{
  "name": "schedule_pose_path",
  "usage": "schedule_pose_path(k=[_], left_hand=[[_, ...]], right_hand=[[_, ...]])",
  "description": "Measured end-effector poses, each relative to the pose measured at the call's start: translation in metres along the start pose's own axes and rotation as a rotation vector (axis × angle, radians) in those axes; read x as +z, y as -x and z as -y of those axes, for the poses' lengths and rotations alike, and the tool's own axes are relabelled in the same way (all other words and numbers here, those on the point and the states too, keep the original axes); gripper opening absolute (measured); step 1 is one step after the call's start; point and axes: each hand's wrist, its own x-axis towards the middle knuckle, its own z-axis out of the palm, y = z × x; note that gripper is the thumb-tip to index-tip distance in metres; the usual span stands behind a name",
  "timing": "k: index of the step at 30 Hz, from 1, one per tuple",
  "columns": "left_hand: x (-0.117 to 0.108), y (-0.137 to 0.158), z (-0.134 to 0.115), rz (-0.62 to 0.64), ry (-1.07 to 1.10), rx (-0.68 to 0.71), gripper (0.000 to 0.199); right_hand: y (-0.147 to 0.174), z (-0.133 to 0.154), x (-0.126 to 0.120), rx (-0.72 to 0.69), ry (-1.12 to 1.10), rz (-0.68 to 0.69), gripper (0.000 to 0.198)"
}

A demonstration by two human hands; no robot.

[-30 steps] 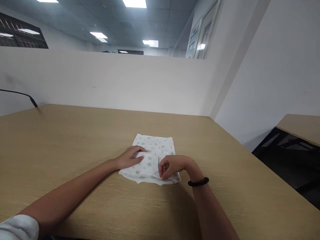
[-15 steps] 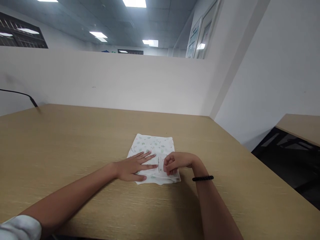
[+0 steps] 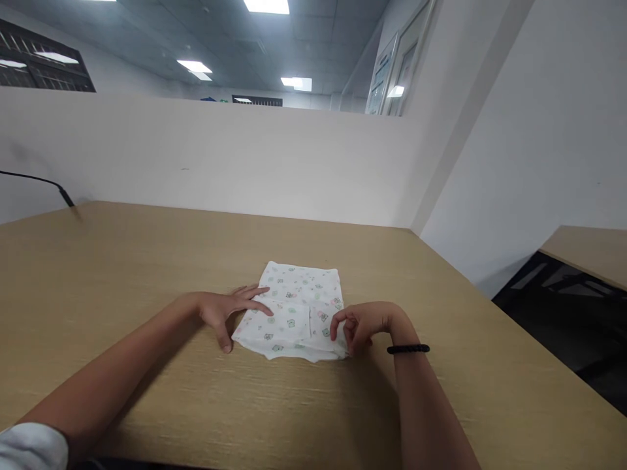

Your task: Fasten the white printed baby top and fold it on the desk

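A white cloth (image 3: pixel 294 287) with small green, pink and dark prints lies folded in layers on the table, with a short slit-like line near its middle and a wavy near edge. My left hand (image 3: pixel 230 313) rests at the cloth's left edge, fingers spread; some fingertips lie on the fabric and the thumb points down beside it. At the near right corner, my right hand (image 3: pixel 360 326) has its fingers curled, thumb and fingertips pinching the cloth's edge. A black beaded bracelet (image 3: pixel 408 349) circles my right wrist.
The wooden table (image 3: pixel 171 254) runs back to a low white partition (image 3: pixel 245 163). A black cable (image 3: pixel 61 190) hangs at the far left. To the right stand a white wall (image 3: pixel 553 130) and another table (image 3: pixel 588 248) with a dark underside.
My left hand has slid left from the cloth's middle to its left edge. My right hand has moved slightly right and down to the near right corner. More of the cloth now shows.
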Motion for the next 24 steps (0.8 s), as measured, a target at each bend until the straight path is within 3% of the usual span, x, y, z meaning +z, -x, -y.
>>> schedule_pose_path(k=[4, 7, 13, 16, 24], left_hand=[[0.001, 0.004, 0.011, -0.003, -0.003, -0.033, 0.101], [0.002, 0.003, 0.013, -0.049, 0.006, -0.055, 0.091], [-0.003, 0.004, 0.017, -0.112, 0.084, 0.048, 0.037], [-0.004, 0.001, 0.014, -0.116, 0.086, 0.073, 0.023], [-0.005, -0.002, 0.012, -0.201, 0.115, 0.09, 0.03]], right_hand=[[-0.005, -0.002, 0.0, -0.017, -0.046, -0.013, 0.066], [-0.007, -0.002, 0.0, -0.099, -0.052, -0.057, 0.061], [-0.008, 0.008, 0.003, -0.101, 0.259, -0.214, 0.052], [-0.012, 0.012, 0.007, -0.071, 0.401, -0.238, 0.052], [-0.028, 0.005, 0.009, -0.15, 0.51, -0.469, 0.017]])
